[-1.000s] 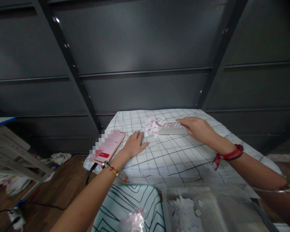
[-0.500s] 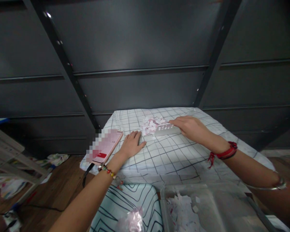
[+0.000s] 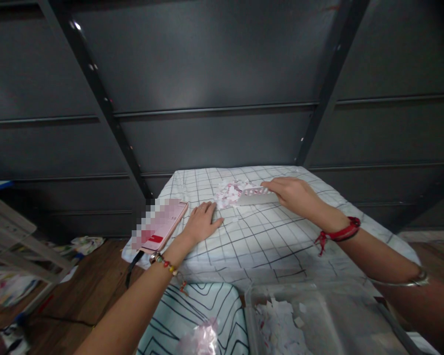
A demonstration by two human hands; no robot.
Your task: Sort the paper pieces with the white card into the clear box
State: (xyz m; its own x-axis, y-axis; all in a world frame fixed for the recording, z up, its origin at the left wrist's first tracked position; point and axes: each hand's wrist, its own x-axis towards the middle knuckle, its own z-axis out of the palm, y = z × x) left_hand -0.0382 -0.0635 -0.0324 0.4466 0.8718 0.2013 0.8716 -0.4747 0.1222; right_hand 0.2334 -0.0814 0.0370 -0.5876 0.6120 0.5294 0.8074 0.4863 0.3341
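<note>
At my far left, a pink-edged phone (image 3: 165, 227) lies on the cloth-covered bench (image 3: 259, 236), its dark cable (image 3: 130, 270) trailing off the near edge. Next to it my left hand (image 3: 200, 227) rests palm down, fingers extended and slightly parted, thumb out to the side. Below, nearer my camera, a shiny plastic wrapper (image 3: 207, 337) sits on a pale teal pad (image 3: 227, 303) with dark lines. The heap of paper scraps (image 3: 227, 193) is on the bench just beyond my left fingertips. To its right, my right hand (image 3: 296, 197) pinches the end of a perforated white plate (image 3: 257, 197), tilted up on its long edge against the heap. In front stands a clear bin (image 3: 340, 310) holding more torn paper (image 3: 284, 325).
</note>
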